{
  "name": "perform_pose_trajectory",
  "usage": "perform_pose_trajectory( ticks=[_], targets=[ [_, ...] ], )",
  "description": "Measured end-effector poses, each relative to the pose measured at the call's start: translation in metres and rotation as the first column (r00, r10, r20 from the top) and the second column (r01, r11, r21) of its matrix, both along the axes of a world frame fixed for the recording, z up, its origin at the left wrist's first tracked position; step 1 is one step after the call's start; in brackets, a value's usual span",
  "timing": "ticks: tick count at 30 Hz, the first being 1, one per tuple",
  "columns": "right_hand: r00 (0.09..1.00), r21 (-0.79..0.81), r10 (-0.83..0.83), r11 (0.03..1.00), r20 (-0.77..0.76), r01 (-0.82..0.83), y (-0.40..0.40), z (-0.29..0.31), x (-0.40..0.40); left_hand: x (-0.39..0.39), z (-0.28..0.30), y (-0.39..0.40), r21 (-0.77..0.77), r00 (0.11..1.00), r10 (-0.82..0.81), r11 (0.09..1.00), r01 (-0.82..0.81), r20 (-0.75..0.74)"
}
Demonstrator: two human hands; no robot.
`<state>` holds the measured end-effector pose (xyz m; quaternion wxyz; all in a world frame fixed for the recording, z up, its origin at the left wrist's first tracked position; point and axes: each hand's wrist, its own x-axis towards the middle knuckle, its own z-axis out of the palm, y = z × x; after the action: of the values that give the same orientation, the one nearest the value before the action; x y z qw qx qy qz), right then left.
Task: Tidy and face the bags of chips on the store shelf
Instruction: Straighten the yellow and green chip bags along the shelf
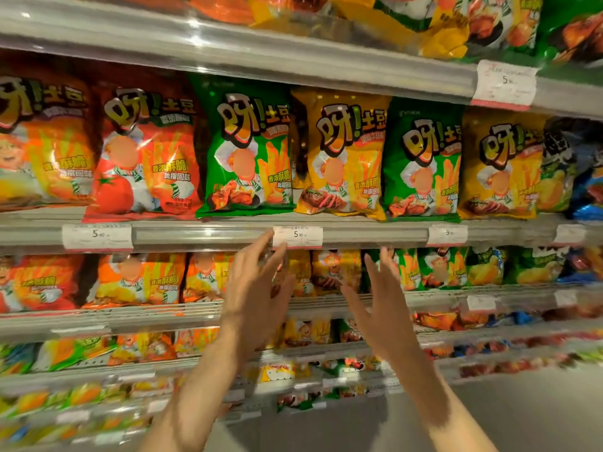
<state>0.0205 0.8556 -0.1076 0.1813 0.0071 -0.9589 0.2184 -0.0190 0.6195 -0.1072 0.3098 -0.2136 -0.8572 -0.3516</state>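
A row of chip bags stands upright on the shelf at eye level: an orange bag at far left, a red tomato bag (146, 154), a green bag (248, 151), a yellow bag (342, 151), another green bag (424, 164) and another yellow bag (499, 168). All face forward; the red one sits slightly lower over the shelf lip. My left hand (257, 288) and my right hand (381, 295) are raised below that shelf's front rail (202, 234), palms facing each other, fingers straight, holding nothing. They hover in front of the lower shelf's smaller bags (326, 272).
Price tags (297, 236) clip onto the rail just above my fingertips. A shelf above holds more bags (440, 34). Dark and blue bags (584, 177) stand at the right end. Several lower shelves hold small bags; grey floor (522, 412) lies at the bottom right.
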Motion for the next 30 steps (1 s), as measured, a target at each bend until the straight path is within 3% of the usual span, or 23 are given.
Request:
perform_pose_trajectory(
  ticks=[4,7,10,20,25,30],
  targets=[
    [0.989,-0.110,-0.027,0.993,0.149,0.044,0.014,-0.021,0.018,0.026,-0.013,0.017,0.241,0.985,-0.060,0.970,0.020,0.161],
    [0.986,-0.185,-0.048,0.980,0.161,0.078,0.031,-0.033,0.032,0.041,-0.027,0.025,0.092,0.980,0.058,0.993,-0.077,0.193],
    [0.976,-0.244,-0.102,0.959,0.190,0.147,0.061,-0.041,0.040,0.054,-0.039,0.040,0.107,0.931,0.122,0.980,-0.167,0.344],
    [0.978,-0.311,0.002,0.948,0.210,0.065,0.229,-0.032,0.033,0.073,-0.041,0.178,0.103,0.876,0.255,0.941,-0.322,0.409],
    [0.989,-0.336,0.018,0.941,0.144,0.032,0.295,-0.018,0.025,0.073,-0.018,0.239,0.080,0.900,0.264,0.948,-0.309,0.348],
    [1.000,-0.216,0.013,0.976,0.020,-0.008,0.322,0.003,0.012,0.055,0.018,0.267,0.010,0.931,0.275,0.958,-0.286,0.240]
  ],
)
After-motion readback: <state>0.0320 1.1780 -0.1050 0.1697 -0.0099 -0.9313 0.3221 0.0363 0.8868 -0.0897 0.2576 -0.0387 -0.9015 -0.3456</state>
